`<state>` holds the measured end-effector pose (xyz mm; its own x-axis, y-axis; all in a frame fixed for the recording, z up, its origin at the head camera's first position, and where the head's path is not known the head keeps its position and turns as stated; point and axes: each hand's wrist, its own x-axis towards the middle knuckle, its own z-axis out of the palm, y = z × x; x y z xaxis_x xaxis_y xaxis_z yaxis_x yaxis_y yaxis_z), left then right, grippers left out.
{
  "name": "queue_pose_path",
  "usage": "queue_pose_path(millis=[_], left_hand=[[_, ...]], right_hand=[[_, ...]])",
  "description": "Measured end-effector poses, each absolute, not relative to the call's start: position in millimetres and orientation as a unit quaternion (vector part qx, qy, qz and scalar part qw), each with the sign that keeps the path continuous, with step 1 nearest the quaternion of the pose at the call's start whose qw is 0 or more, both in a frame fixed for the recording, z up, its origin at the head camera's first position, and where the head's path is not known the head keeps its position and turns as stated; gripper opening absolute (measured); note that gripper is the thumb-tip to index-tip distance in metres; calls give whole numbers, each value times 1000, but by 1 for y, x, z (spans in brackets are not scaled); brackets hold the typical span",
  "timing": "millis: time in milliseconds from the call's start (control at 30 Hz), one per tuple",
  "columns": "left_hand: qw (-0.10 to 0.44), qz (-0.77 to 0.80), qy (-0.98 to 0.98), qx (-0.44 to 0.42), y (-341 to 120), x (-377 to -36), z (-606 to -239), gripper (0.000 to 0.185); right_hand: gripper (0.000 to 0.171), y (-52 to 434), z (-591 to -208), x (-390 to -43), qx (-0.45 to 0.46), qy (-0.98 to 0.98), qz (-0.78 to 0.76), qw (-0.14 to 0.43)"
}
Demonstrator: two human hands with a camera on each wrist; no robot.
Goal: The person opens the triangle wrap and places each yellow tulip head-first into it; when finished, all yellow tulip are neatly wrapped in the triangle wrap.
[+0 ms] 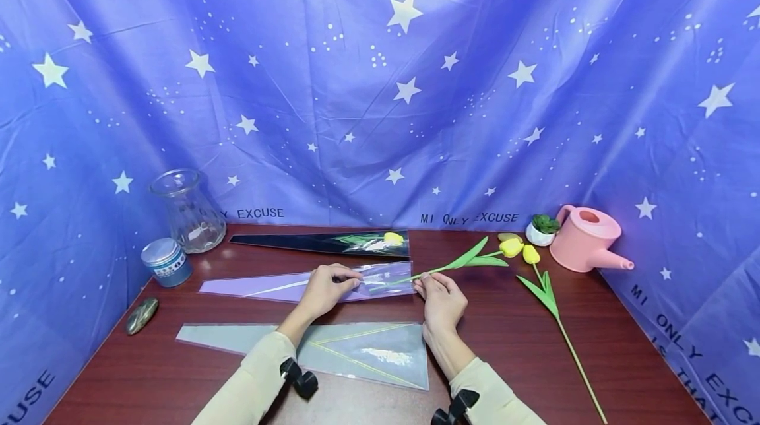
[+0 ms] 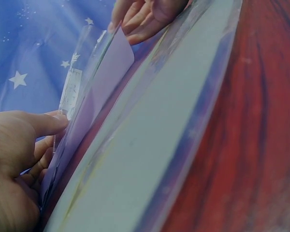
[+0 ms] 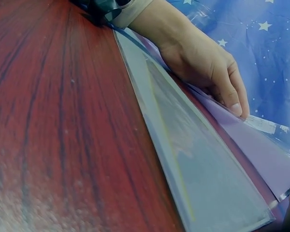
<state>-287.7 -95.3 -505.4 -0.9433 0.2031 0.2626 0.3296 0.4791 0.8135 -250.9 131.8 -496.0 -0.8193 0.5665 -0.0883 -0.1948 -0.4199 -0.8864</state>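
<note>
Head view: both hands (image 1: 323, 290) (image 1: 441, 299) pinch the purple sleeve (image 1: 285, 285).

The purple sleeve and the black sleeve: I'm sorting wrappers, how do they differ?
The purple sleeve lies under both hands, a tulip stem entering its wide end; the black sleeve lies untouched behind it, a yellow tulip fully inside. Both are long tapered wrappers, narrow ends pointing left.
</note>
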Motion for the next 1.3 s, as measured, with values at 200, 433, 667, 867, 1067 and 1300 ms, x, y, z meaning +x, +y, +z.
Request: queue_pose_path(millis=[200, 433, 667, 867, 1067, 1300], left_hand=[[63, -492, -854, -154, -95, -288, -506, 14], [71, -485, -858, -152, -95, -288, -507, 12], [70, -485, -859, -149, -95, -288, -504, 13], [72, -481, -861, -149, -96, -288, -505, 12], [73, -484, -860, -147, -98, -289, -506, 13], [73, -486, -857, -156, -97, -290, -507, 12]], right_hand=[[6, 130, -496, -249, -185, -506, 811, 229], [4, 129, -497, -249, -197, -559, 769, 239], [9, 127, -497, -249, -216, -585, 745, 237], [13, 125, -497, -249, -224, -593, 739, 231], [13, 124, -499, -248, -203, -594, 742, 235], [19, 160, -484, -243, -127, -622, 734, 239]])
